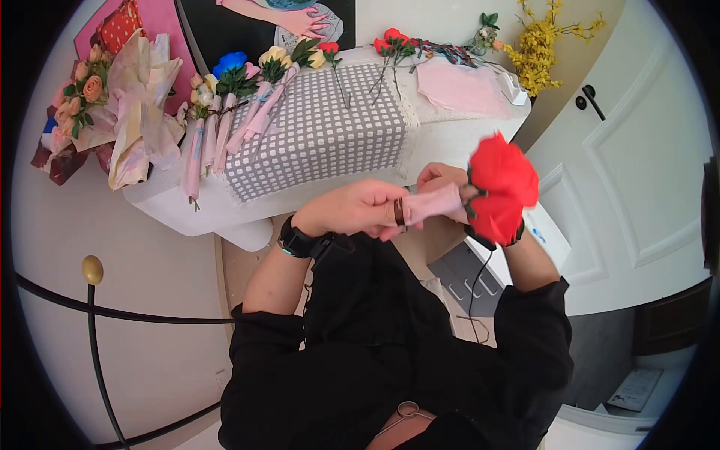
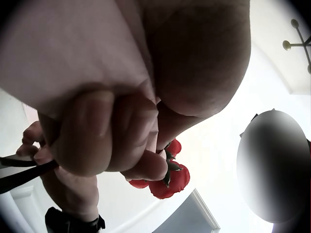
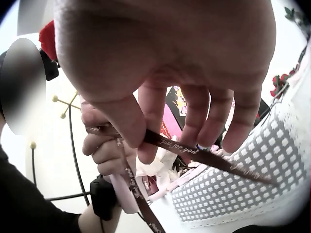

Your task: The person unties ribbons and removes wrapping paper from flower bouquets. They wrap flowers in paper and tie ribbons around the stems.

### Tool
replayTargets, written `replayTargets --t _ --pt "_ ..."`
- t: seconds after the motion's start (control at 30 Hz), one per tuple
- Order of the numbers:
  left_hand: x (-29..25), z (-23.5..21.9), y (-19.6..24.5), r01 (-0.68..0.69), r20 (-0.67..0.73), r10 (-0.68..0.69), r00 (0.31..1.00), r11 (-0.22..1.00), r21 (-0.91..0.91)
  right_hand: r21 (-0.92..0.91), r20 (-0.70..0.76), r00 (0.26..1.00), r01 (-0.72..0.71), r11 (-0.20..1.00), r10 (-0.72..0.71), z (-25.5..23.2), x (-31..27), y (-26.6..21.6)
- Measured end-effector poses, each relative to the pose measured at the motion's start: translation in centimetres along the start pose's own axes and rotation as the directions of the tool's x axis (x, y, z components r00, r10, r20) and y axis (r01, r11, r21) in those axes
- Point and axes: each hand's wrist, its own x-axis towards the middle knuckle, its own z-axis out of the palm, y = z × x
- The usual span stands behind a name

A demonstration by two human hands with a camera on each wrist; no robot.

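Red artificial roses [image 1: 502,180] are bundled with their stems in pale pink wrapping [image 1: 436,202]. My left hand [image 1: 349,206] grips the wrapped stems, the blooms pointing right in the head view. A dark brown ribbon [image 1: 398,211] crosses the wrapping at the left fingers. In the right wrist view my right hand [image 3: 170,63] pinches this ribbon [image 3: 182,147], printed with "Just for you", between thumb and forefinger. The right hand's other fingers are spread and reach downward there. One ribbon tail hangs below the left hand. The blooms partly cover the right hand and wrist in the head view.
A table with a grey-and-white checked cloth [image 1: 315,135] stands ahead. Pink-wrapped single flowers [image 1: 193,161] and a large bouquet [image 1: 142,97] lie at its left. Loose red roses [image 1: 394,43], pink paper sheets [image 1: 461,86] and yellow flowers [image 1: 536,52] stand farther back. A white door [image 1: 645,150] is right.
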Motion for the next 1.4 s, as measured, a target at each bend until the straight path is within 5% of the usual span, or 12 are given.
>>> replayTargets --t 0.1,0.3,0.43,0.5,0.63,0.8,0.87,0.9,0.97,1.1,1.17,1.4 --pt "0.5 -0.3 -1.1 0.031 0.242 -0.075 0.967 0.983 0.182 -0.343 0.32 0.923 0.324 0.882 -0.215 -1.4 0.1 -3.6" --pt "2.6 0.4 -2.0 0.063 0.146 -0.178 0.973 0.816 0.574 -0.538 0.497 0.865 0.242 0.808 0.072 -2.1 0.4 -9.0" --pt "3.6 -0.7 -2.7 0.143 -0.052 -0.134 0.99 0.877 0.458 -0.781 0.405 0.912 0.306 0.544 0.068 -0.9 -0.1 -11.8" --pt "4.0 -1.4 -3.4 0.021 -0.141 0.075 0.987 0.815 0.579 -0.958 0.219 0.976 0.212 0.191 0.013 0.9 -1.7 -12.6" --pt "4.6 -1.6 -4.4 -0.027 -0.343 0.395 0.852 0.689 0.724 -0.932 0.361 0.767 0.276 -0.234 -0.53 3.8 -3.1 -9.8" --pt "4.7 -1.8 -4.2 -0.079 -0.306 0.566 0.765 0.554 0.829 -0.964 0.16 0.877 0.237 0.118 -0.452 4.1 -3.0 -6.9" --pt "4.2 -1.7 -3.2 -0.016 -0.442 0.333 0.833 0.812 0.583 -0.804 -0.06 0.975 0.08 0.589 -0.214 3.9 -2.8 -5.7" --pt "4.2 -1.6 -3.1 -0.016 -0.446 0.337 0.829 0.812 0.583 -0.806 -0.054 0.975 0.085 0.586 -0.216 3.7 -2.5 -4.6" --pt "4.1 -1.3 -3.2 -0.008 -0.533 0.168 0.829 0.957 0.29 -0.322 -0.246 0.955 0.079 0.943 -0.165 3.8 -1.8 -1.6" --pt "4.7 -1.0 -3.8 -0.012 -0.494 0.092 0.865 0.987 0.162 0.139 -0.18 0.977 0.139 0.98 -0.113 5.4 -0.6 2.0" --pt "5.1 -0.6 -3.9 -0.092 -0.516 0.075 0.854 0.996 -0.008 0.718 -0.11 0.993 0.046 0.695 0.047 6.5 0.0 2.6" --pt "4.3 -2.8 -4.5 0.028 -0.49 -0.072 0.869 0.995 -0.097 0.741 -0.134 0.978 -0.006 0.671 0.157 5.8 1.2 3.4"
